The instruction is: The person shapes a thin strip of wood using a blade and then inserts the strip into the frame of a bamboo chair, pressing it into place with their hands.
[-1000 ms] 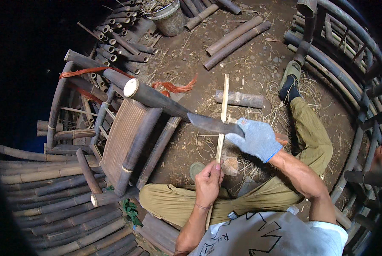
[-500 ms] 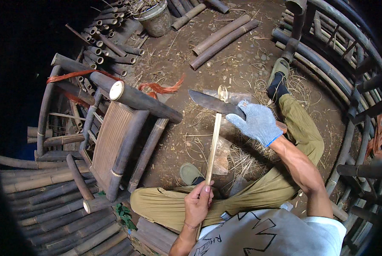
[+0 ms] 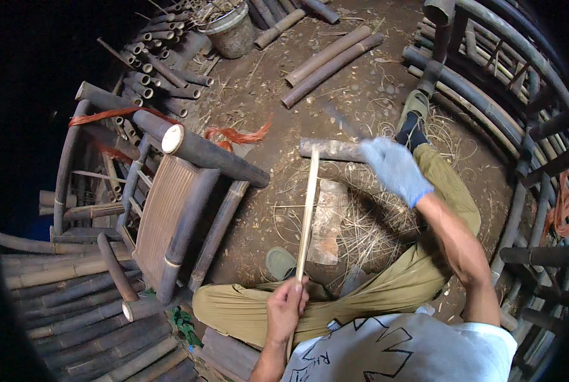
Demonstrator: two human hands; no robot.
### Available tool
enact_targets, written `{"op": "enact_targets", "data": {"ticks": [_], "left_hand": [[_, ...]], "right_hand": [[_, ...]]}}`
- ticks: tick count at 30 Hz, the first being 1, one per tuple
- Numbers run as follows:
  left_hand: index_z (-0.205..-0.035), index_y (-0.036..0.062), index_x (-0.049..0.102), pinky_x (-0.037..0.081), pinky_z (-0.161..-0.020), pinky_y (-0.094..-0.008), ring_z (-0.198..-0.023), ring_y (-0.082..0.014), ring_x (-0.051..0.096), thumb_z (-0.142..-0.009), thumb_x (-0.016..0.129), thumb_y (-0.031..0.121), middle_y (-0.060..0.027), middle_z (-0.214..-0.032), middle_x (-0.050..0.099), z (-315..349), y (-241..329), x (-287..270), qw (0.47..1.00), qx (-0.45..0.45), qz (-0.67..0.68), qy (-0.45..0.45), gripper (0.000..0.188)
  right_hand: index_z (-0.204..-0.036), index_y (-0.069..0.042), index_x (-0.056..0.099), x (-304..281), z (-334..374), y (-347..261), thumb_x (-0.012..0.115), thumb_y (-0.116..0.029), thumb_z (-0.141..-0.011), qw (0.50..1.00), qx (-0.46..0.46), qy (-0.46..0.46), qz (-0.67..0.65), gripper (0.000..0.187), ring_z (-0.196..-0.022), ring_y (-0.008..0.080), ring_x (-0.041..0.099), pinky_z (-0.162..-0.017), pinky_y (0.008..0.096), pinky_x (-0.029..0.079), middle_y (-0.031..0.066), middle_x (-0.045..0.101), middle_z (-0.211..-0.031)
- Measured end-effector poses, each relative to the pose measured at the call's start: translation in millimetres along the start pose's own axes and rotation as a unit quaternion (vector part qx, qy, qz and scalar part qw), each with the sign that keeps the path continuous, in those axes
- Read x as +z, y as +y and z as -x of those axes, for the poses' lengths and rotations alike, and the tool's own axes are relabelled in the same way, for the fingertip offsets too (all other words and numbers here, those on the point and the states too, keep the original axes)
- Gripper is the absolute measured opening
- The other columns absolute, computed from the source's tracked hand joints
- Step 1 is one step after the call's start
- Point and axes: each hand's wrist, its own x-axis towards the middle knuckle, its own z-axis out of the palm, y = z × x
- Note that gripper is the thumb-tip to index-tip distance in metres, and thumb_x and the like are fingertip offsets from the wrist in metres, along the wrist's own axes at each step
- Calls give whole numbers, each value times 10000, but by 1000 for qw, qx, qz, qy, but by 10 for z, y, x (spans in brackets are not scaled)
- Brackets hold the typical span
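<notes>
My left hand (image 3: 286, 307), bare, grips the lower part of a pale, narrow bamboo strip (image 3: 309, 207). The strip slants up and away over my crossed legs, its far end lying against a short wooden block (image 3: 341, 151) on the ground. In a blue-grey work glove, my right hand (image 3: 395, 169) is closed on a large knife (image 3: 346, 124). Motion smears the dark blade, which points up and to the left above the block. The knife's handle is hidden inside the glove.
A bamboo chair (image 3: 176, 223) stands close on my left, with red plastic ribbon (image 3: 243, 134) tied to it. Thin shavings (image 3: 376, 235) litter the ground between my legs. Bamboo poles (image 3: 332, 67) lie ahead, near a bucket (image 3: 229, 35). A bamboo frame (image 3: 520, 146) rises on the right.
The knife has lifted off the strip and swung up and away, with my right hand slightly to the right. The curled shaving at the strip's far end is no longer there.
</notes>
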Motion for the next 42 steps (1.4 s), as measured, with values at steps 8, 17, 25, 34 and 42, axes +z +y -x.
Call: {"op": "enact_targets", "data": {"ticks": [8,17,25,34,42], "left_hand": [[-1177,14,674,363,-488,-193,-574,-26,445,-1039,559,222,26,-739,567,-413,460,295,999,53,11,1,274],[-1169,4,675,364,-498,-194,-581,-27,441,-1046,550,218,38,-714,551,-389,366,282,996,84,-13,6,277],[-1169,4,676,360,-501,-197,-584,-32,440,-1041,559,221,37,-709,547,-342,276,195,997,71,-13,-7,278],[-1165,3,670,352,-511,-201,-584,-35,434,-1043,543,202,34,-693,536,178,53,-10,997,-46,-46,-33,266],[-1138,7,674,347,-483,-195,-557,-41,435,-1034,563,216,25,-707,550,161,168,-38,1000,-3,3,-11,258]], "right_hand": [[-764,-85,618,300,843,-864,711,-562,-813,982,-144,-119,43,489,-650,366,662,-564,463,517,161,635,-699],[-728,-106,601,398,810,-810,719,-573,-797,983,-133,-118,43,486,-633,355,655,-561,459,507,142,629,-670],[-737,-107,606,458,826,-759,695,-586,-808,983,-131,-113,62,492,-660,356,663,-584,463,510,147,637,-691],[-969,-33,677,230,375,-191,539,-618,-906,993,40,-32,108,605,-818,426,688,-727,516,545,248,694,-851],[-936,-43,668,162,618,-631,541,-634,-905,989,-63,-93,100,606,-793,420,690,-696,511,545,228,695,-825]]}}
